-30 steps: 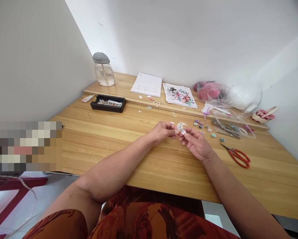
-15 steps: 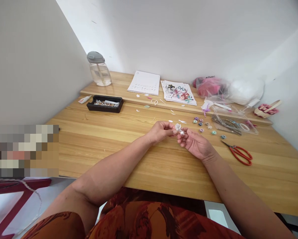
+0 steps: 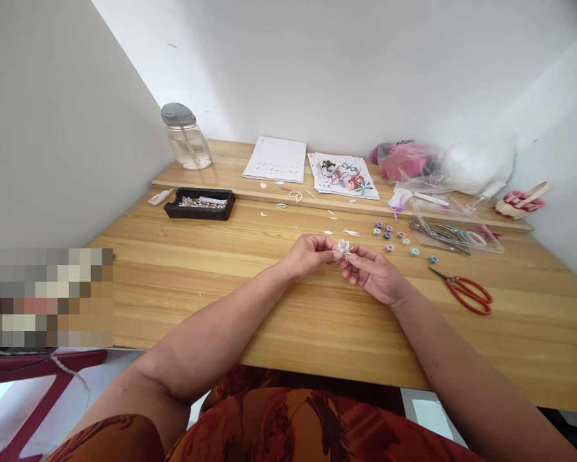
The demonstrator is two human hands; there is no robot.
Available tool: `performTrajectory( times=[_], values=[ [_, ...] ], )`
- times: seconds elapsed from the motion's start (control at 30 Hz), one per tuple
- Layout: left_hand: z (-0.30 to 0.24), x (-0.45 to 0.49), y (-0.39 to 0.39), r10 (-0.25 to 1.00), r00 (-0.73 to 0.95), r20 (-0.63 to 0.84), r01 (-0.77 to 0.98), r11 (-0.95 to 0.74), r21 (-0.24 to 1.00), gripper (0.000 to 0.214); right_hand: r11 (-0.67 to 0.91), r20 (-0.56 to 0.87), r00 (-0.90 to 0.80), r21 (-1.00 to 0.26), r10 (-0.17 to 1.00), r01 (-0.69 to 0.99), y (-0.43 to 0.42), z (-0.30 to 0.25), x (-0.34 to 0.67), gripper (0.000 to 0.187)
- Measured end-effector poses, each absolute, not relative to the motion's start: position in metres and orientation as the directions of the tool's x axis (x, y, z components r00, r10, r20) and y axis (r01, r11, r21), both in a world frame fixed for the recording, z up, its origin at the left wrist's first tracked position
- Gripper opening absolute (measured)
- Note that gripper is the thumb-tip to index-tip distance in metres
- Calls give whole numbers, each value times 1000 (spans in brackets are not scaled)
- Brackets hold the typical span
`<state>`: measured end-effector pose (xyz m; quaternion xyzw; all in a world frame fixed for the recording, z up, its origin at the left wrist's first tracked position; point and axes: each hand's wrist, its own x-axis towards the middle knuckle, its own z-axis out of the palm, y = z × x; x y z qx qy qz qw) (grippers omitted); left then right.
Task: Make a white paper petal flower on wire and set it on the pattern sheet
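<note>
A small white paper flower (image 3: 344,246) is held between both hands just above the wooden table (image 3: 221,282). My left hand (image 3: 310,255) pinches it from the left with thumb and fingers closed. My right hand (image 3: 375,274) curls round it from the right, fingertips pressed to it. Small white paper scraps (image 3: 350,232) lie on the table just beyond the hands.
Red-handled scissors (image 3: 464,289) lie to the right. Several small coloured paper coils (image 3: 389,236) sit beyond the hands. A black tray (image 3: 199,203), a glue tube (image 3: 160,197), a water bottle (image 3: 185,136), papers (image 3: 346,174), plastic bags (image 3: 442,167) and a small basket (image 3: 522,200) stand along the back.
Both hands stay pinched on the white flower, with the fingers shifting slightly. The camera has turned a little, so the scene sits slightly further right and higher.
</note>
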<state>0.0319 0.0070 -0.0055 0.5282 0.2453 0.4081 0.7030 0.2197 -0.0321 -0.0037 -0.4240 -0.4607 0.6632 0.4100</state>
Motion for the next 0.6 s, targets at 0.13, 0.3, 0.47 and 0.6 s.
performTrajectory(
  times=[0.13,0.3,0.47,0.6],
  values=[
    [-7,32,7,855,510,89,-313,88,946,39,-210,-180,-278,-974,944,-86,-32,-5,219,30],
    [-8,33,8,873,481,79,-281,68,957,39,-15,-42,-248,-994,968,112,-33,-3,213,25],
    [-7,33,7,887,451,99,-240,13,971,40,217,145,-217,-909,965,357,-35,-7,212,11],
    [-7,33,7,890,440,118,-242,-9,970,38,184,121,-189,-911,975,369,-36,-6,213,16]
  ],
)
